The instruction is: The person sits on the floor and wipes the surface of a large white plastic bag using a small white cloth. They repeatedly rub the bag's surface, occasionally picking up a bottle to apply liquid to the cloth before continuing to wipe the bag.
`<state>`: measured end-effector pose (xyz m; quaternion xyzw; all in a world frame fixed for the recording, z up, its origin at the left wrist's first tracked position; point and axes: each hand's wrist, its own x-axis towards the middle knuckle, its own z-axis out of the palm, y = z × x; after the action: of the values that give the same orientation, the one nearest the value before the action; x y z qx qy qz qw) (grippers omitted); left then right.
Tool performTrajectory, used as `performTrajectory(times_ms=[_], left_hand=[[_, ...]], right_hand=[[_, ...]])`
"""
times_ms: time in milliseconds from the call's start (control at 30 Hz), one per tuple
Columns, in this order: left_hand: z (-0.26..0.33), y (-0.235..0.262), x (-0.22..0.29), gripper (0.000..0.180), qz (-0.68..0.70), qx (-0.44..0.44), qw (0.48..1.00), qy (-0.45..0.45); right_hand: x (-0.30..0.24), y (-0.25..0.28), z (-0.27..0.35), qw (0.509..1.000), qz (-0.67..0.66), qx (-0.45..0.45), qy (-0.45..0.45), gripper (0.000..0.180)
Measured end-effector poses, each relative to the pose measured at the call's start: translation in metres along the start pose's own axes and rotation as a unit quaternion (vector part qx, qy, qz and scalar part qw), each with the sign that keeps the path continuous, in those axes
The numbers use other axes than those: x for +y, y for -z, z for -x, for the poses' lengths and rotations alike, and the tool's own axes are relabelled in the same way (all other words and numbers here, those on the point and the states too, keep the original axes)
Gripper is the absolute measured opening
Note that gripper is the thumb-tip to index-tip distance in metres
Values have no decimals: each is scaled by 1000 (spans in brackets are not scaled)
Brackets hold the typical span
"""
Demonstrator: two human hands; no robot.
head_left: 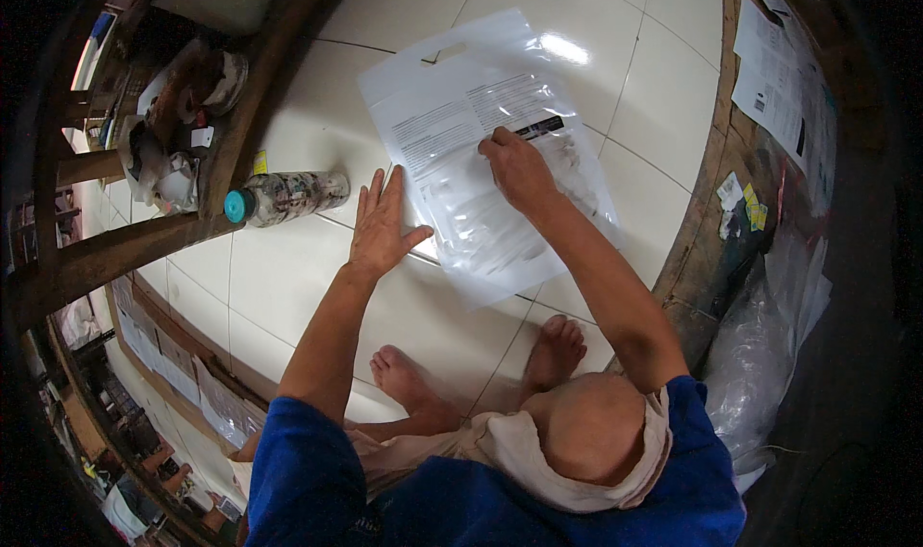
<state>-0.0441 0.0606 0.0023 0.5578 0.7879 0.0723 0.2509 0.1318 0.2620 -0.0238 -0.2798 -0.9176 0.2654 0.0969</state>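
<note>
A clear and white plastic bag (433,114) with printed text and a cut-out handle slot lies flat on the tiled floor in front of me. My left hand (383,225) lies flat at the bag's left edge, its fingers stretched out and the thumb apart. Over the middle of the bag is my right hand (517,169), its fingers bent and pressed together next to a black printed strip. Whatever the right fingertips pinch, if anything, is too small to make out. Left of my left hand, a stained clear bottle (298,197) with a turquoise cap lies on its side.
A wooden shelf frame (144,242) with cluttered goods stands at the left. Along the right runs a wooden ledge (700,215) bearing printed sheets (769,100), white and yellow scraps (740,204) and crumpled clear plastic (755,355). My bare feet rest on the tiles below the bag.
</note>
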Motion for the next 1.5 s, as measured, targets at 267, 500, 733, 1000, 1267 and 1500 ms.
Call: performTrajectory(times_ms=[267,500,733,1000,1267,1500], left_hand=[[-1,7,8,104,5,-12,1000,16],[1,6,6,106,-45,-16,999,23],[-1,7,17,106,-59,-37,997,36],[1,6,15,107,-57,-43,997,32],[-6,9,23,110,-72,-95,989,85],[0,6,18,109,-59,-51,996,47]], right_hand=[[58,42,-6,983,19,105,-147,14],[-16,-11,-6,1000,-7,-14,4,15],[56,40,-25,981,65,61,-173,13],[37,-20,-11,991,42,111,56,19],[54,22,-21,996,46,80,7,16],[56,26,-11,991,31,79,-108,18]])
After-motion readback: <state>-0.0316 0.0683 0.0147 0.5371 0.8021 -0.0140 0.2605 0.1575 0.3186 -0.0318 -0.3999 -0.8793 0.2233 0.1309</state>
